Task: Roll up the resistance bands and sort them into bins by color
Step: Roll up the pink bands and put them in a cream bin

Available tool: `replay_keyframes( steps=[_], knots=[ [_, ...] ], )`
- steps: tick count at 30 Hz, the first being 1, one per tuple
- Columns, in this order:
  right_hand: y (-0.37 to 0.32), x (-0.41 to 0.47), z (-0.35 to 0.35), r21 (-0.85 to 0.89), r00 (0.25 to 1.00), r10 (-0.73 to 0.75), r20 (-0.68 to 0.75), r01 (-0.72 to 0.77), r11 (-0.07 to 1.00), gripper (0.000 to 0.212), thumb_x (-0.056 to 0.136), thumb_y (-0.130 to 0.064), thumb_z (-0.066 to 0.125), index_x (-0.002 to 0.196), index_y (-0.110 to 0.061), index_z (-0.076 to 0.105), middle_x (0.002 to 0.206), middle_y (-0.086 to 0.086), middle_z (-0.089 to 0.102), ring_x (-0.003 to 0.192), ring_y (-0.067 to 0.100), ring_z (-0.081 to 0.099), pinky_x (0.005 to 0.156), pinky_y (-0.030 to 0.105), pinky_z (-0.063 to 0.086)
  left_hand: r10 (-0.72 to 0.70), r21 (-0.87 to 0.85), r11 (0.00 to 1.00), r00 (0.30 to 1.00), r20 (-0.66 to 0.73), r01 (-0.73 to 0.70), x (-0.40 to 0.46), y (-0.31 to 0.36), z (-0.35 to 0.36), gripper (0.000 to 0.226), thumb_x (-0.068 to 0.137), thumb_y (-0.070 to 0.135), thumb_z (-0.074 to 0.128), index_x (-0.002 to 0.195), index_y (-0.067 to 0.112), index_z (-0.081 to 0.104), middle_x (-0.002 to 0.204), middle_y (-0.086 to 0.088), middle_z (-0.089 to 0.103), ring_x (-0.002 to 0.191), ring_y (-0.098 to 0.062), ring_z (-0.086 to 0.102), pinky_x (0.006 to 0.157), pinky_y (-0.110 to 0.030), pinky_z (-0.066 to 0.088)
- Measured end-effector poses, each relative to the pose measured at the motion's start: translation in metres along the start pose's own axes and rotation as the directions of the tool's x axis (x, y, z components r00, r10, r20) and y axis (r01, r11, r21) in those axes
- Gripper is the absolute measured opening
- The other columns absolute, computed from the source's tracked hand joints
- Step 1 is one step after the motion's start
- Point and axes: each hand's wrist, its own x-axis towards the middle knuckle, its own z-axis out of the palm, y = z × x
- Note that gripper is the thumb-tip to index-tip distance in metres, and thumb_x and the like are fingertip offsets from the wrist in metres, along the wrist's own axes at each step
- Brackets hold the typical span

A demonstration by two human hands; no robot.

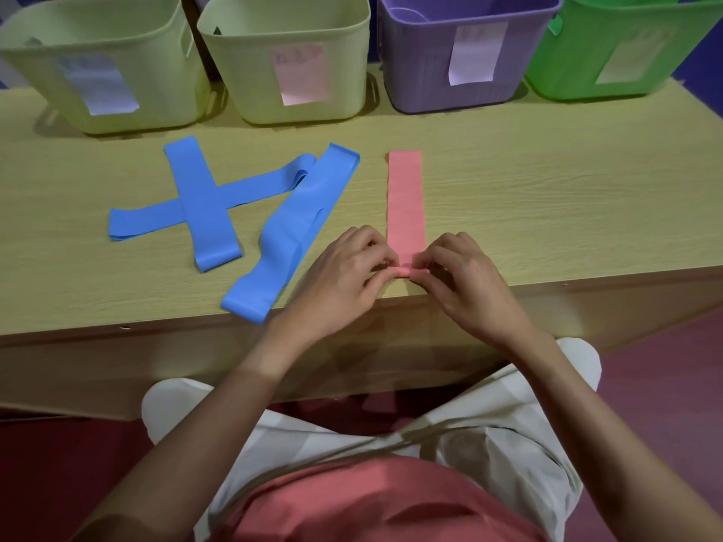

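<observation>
A wide wooden table [508, 213] is spreading across the view, and along its far edge four bins are standing in a row: two pale yellow-green bins, one at the far left [98, 64] carrying a whitish-blue label and one beside it [285, 60] carrying a pink label, then a purple bin [461, 52] and a green bin [626, 45] at the right. On the left half of the table three blue resistance bands are lying flat and unrolled, two of them crossing each other [195, 201] and a third [293, 228] running diagonally towards the near edge. To their right the pink band [406, 201] is lying straight, pointing from the bins towards the person. Both hands are working at its near end: the left hand [344, 271] and the right hand [461, 279] are each pinching a side of the small first fold of the band, fingertips curled round it close to the table's near edge. The rolling step is only just beginning, with nearly the whole pink length still flat. The next move seems to call for turning that fold over evenly with both hands, keeping the edges lined up so the roll is staying tight and straight as it travels away towards the bins; the pink-labelled bin looks the likely destination.
</observation>
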Motion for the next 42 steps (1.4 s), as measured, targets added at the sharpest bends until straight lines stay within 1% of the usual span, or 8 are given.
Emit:
replay_keyframes(
  steps=[4, 11, 16, 20, 23, 26, 36, 42],
  knots=[
    [-0.0003, -0.0013, -0.0016, 0.011, 1.000, -0.004, -0.001, 0.004, 1.000, 0.018, 0.092, -0.025, 0.063, 0.099, -0.009, 0.067, 0.090, -0.001, 0.057, 0.087, 0.015, 0.045, 0.072, 0.031, 0.042, 0.004, -0.014, 1.000, 1.000, 0.001, -0.004, -0.0013, 0.0018, -0.0013, 0.019, 0.087, 0.026, 0.069, 0.100, 0.013, 0.062, 0.094, 0.005, 0.057, 0.085, -0.008, 0.045, 0.075, -0.028, 0.043],
    [0.0003, -0.0048, 0.0021, -0.022, 0.999, -0.017, -0.038, 0.016, 1.000, 0.019, 0.092, -0.025, 0.063, 0.101, -0.008, 0.069, 0.096, 0.002, 0.054, 0.091, 0.017, 0.047, 0.073, 0.031, 0.044, 0.005, -0.011, 1.000, 1.000, 0.002, -0.005, -0.0014, -0.0023, 0.0024, 0.012, 0.089, 0.024, 0.067, 0.092, 0.012, 0.064, 0.091, 0.004, 0.057, 0.086, -0.013, 0.048, 0.075, -0.030, 0.043],
    [0.0003, -0.0036, -0.0015, 0.021, 1.000, -0.008, 0.013, 0.007, 1.000, 0.021, 0.087, -0.026, 0.068, 0.102, -0.013, 0.064, 0.091, -0.010, 0.049, 0.088, 0.010, 0.044, 0.072, 0.031, 0.044, 0.001, 0.020, 1.000, 1.000, -0.014, -0.001, -0.0013, -0.0025, 0.0045, 0.014, 0.091, 0.026, 0.063, 0.092, 0.011, 0.064, 0.093, 0.003, 0.056, 0.087, -0.014, 0.049, 0.076, -0.034, 0.045],
    [0.0011, -0.0009, -0.0023, 0.042, 1.000, 0.006, 0.016, -0.006, 0.999, 0.016, 0.090, -0.025, 0.066, 0.097, -0.011, 0.065, 0.091, -0.002, 0.055, 0.088, 0.018, 0.049, 0.072, 0.037, 0.046, 0.013, 0.043, 0.999, 1.000, -0.016, -0.012, -0.0013, -0.0045, 0.0056, 0.020, 0.093, 0.032, 0.056, 0.095, 0.013, 0.065, 0.093, 0.004, 0.057, 0.087, -0.017, 0.050, 0.077, -0.038, 0.045],
    [0.0010, 0.0005, -0.0024, 0.049, 1.000, 0.011, 0.020, -0.012, 0.999, 0.016, 0.091, -0.025, 0.065, 0.097, -0.010, 0.065, 0.092, 0.000, 0.057, 0.089, 0.018, 0.049, 0.073, 0.038, 0.046, 0.016, 0.030, 0.999, 1.000, -0.007, -0.016, -0.0022, -0.0055, 0.0039, 0.022, 0.091, 0.034, 0.060, 0.099, 0.015, 0.065, 0.094, 0.005, 0.058, 0.088, -0.016, 0.051, 0.078, -0.038, 0.045],
    [0.0019, 0.0007, -0.0027, 0.052, 1.000, 0.019, 0.021, -0.020, 0.998, 0.016, 0.092, -0.023, 0.063, 0.099, -0.009, 0.065, 0.093, -0.001, 0.056, 0.091, 0.017, 0.049, 0.075, 0.037, 0.045, 0.011, 0.022, 1.000, 1.000, 0.007, -0.011, -0.0029, -0.0053, 0.0013, 0.024, 0.088, 0.034, 0.065, 0.104, 0.016, 0.062, 0.094, 0.007, 0.059, 0.088, -0.015, 0.052, 0.079, -0.038, 0.046],
    [0.0025, 0.0018, -0.0021, 0.074, 0.999, 0.025, 0.029, -0.027, 0.997, 0.022, 0.093, -0.029, 0.060, 0.101, -0.010, 0.066, 0.099, -0.001, 0.051, 0.088, 0.011, 0.052, 0.075, 0.032, 0.048, 0.007, 0.070, 0.997, 1.000, -0.004, -0.007, -0.0002, -0.0052, 0.0029, 0.012, 0.091, 0.026, 0.064, 0.094, 0.015, 0.060, 0.092, 0.007, 0.060, 0.088, -0.018, 0.054, 0.080, -0.039, 0.043],
    [0.0030, -0.0010, 0.0000, 0.073, 0.999, 0.028, 0.031, -0.030, 0.997, 0.021, 0.088, -0.028, 0.068, 0.103, -0.014, 0.064, 0.092, -0.010, 0.047, 0.074, -0.005, 0.044, 0.065, 0.016, 0.036, 0.028, 0.109, 0.994, 1.000, -0.001, -0.028, 0.0024, -0.0059, 0.0031, 0.010, 0.093, 0.025, 0.061, 0.095, 0.014, 0.060, 0.092, 0.007, 0.060, 0.087, -0.019, 0.053, 0.079, -0.037, 0.041]
  ],
)
